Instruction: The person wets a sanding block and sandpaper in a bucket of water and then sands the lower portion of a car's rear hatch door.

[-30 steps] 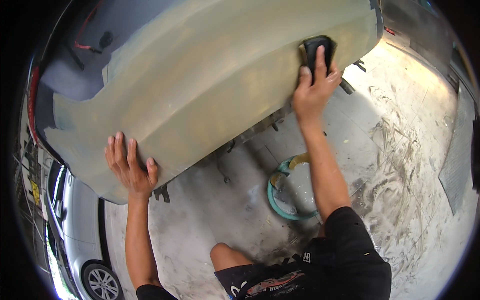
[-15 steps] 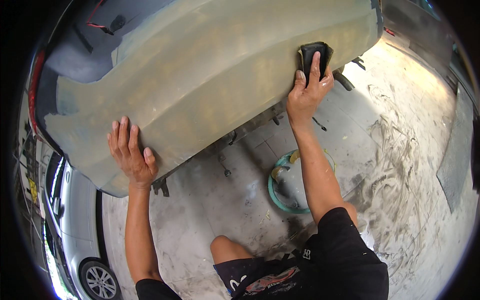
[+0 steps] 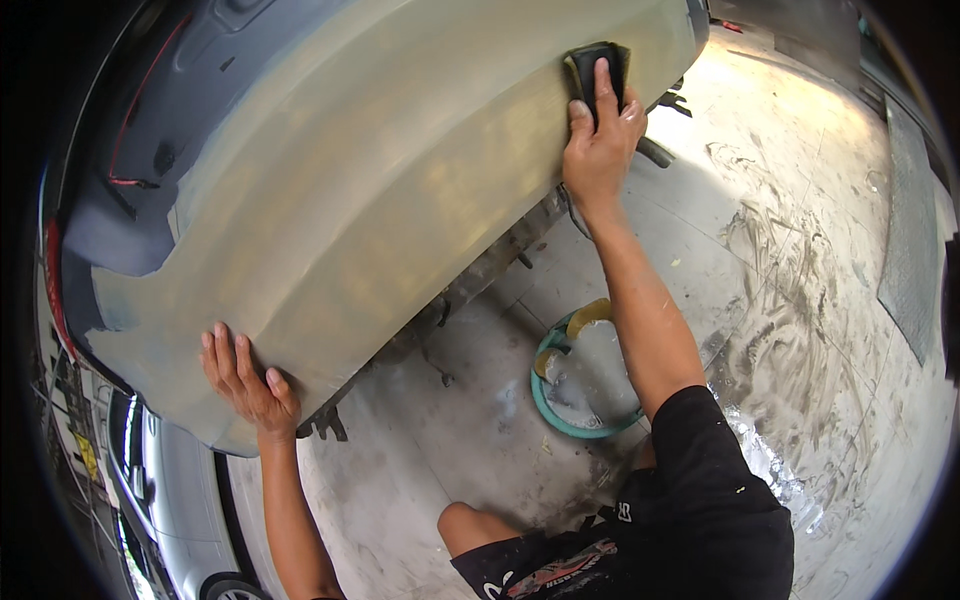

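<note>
A large car bumper, coated in dull, pale greenish-beige primer with a smooth matte look, fills the upper left and centre of the frame; its curved panel bends down to a lower edge running from lower left toward upper right, and an unprimed dark grey part with a thin red line sits at the upper left. The right hand, at the upper centre-right, presses a dark, rectangular sanding block flat against the bumper near its right end, fingers stretched over the block's back and thumb at its side, so the hand is closed lightly around it. The left hand, at the lower left, lies open and spread on the bumper's lower curved edge, holding nothing, palm against the panel. Below, the concrete floor is wet and streaked with pale swirling residue. A teal round basin with cloudy water stands on the floor in the lower centre, a yellow sponge touching its rim. A silver car shows at the lower left edge.
</note>
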### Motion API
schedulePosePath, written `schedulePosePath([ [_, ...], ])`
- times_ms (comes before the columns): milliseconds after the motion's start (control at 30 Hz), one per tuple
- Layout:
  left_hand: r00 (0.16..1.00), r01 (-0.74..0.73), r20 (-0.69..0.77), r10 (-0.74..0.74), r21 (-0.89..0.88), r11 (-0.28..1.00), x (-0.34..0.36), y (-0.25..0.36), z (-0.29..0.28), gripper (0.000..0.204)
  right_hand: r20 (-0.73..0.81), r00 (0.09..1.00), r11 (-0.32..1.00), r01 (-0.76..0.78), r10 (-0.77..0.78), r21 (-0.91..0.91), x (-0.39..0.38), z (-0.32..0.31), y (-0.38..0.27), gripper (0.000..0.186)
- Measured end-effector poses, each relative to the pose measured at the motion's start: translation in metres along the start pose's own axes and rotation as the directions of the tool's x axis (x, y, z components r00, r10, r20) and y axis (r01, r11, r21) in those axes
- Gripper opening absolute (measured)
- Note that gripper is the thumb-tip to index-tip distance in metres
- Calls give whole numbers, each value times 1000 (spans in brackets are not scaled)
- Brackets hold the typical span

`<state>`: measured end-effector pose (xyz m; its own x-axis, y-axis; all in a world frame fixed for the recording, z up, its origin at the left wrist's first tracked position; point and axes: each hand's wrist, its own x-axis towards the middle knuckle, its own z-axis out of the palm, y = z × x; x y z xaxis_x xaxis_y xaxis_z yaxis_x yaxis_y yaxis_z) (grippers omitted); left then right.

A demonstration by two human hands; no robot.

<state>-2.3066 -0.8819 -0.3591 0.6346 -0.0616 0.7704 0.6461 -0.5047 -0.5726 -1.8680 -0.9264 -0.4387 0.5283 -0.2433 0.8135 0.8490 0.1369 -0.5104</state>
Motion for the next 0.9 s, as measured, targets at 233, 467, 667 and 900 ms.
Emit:
schedulePosePath([
  [233, 999, -35, 18, 35, 13, 999, -7, -7, 0, 46, 98, 971, 962, 199, -219, 185, -46, -10, -45, 54],
  [467, 999, -39, 16, 39, 15, 999, 0, 1, 3, 48, -36, 988, 981, -152, 149, -117, 90, 11, 135, 51],
  [667, 1000, -26, 13, 25, 37, 999, -3, -2, 0, 47, -16, 999, 999, -41, 41, -28, 43, 2, 82, 52],
  [900, 1000, -7, 30, 6, 45, 999, 0, 2, 1, 48, 178, 966, 953, 134, -186, 273, -138, -26, -118, 39],
])
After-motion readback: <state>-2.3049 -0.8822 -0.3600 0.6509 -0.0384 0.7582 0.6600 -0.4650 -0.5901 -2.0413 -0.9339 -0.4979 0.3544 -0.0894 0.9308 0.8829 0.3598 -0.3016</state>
